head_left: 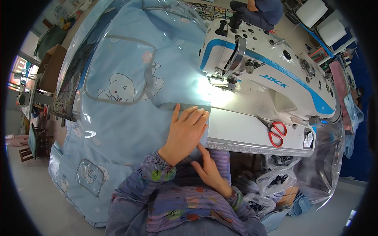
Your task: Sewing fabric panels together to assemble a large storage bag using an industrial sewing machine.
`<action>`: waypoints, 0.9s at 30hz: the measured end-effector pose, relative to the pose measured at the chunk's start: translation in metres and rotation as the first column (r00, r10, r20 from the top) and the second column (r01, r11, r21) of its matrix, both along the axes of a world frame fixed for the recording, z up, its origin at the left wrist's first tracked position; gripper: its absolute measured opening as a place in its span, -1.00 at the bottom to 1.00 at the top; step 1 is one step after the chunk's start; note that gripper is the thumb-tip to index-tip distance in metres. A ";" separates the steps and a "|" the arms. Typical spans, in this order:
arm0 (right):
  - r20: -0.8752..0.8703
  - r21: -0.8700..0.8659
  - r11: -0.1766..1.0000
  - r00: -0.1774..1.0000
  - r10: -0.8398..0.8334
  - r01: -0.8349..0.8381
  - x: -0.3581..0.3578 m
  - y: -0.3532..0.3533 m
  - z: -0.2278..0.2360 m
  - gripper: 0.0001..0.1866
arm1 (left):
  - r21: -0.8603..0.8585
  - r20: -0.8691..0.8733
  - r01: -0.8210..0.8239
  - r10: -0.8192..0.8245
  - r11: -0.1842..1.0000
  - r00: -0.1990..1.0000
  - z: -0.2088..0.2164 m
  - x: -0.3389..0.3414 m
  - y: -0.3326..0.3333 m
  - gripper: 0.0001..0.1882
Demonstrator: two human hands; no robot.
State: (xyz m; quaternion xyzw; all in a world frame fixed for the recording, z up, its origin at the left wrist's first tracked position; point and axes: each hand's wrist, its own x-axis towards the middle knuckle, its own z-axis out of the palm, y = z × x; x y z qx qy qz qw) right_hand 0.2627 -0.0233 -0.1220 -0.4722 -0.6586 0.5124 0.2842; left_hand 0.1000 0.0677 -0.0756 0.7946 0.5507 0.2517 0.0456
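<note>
A large light-blue sheet of shiny fabric [118, 129] with bear drawings spreads over the left side and reaches the sewing machine. My left hand [184, 135] lies palm down on it, fingers stretched toward a grey binding strip [173, 106] near the lit needle area. Just below, my right hand [212, 173] has its index finger and thumb apart, with the index fingertip at the fabric's near edge by my left wrist; its other fingers are partly hidden. The white and blue sewing machine [267, 67] stands to the right of the fabric, its lamp glowing beside the needle.
Red-handled scissors [277, 133] rest on the white machine bed, behind a ruler strip [256, 149] along its front edge. Plastic bags of dark scraps [277, 181] hang below at right. Thread cones [311, 13] stand at the upper right, and another person [262, 11] sits beyond the machine.
</note>
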 end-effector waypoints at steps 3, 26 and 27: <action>-0.324 -0.297 0.955 0.941 -0.099 -0.002 -0.014 -0.010 0.002 -0.29 | -0.007 -0.009 0.001 -0.001 1.000 1.000 0.001 0.001 -0.001 -0.58; -0.554 -0.419 0.906 0.773 -0.307 0.060 -0.048 0.050 0.028 -0.21 | 0.049 -0.069 0.039 -0.036 0.998 0.997 -0.001 -0.010 0.068 -0.69; -0.545 -0.391 0.918 0.785 -0.295 0.073 -0.048 0.055 0.028 -0.21 | 0.080 -0.071 0.042 -0.036 0.996 0.997 -0.001 -0.010 0.073 -0.71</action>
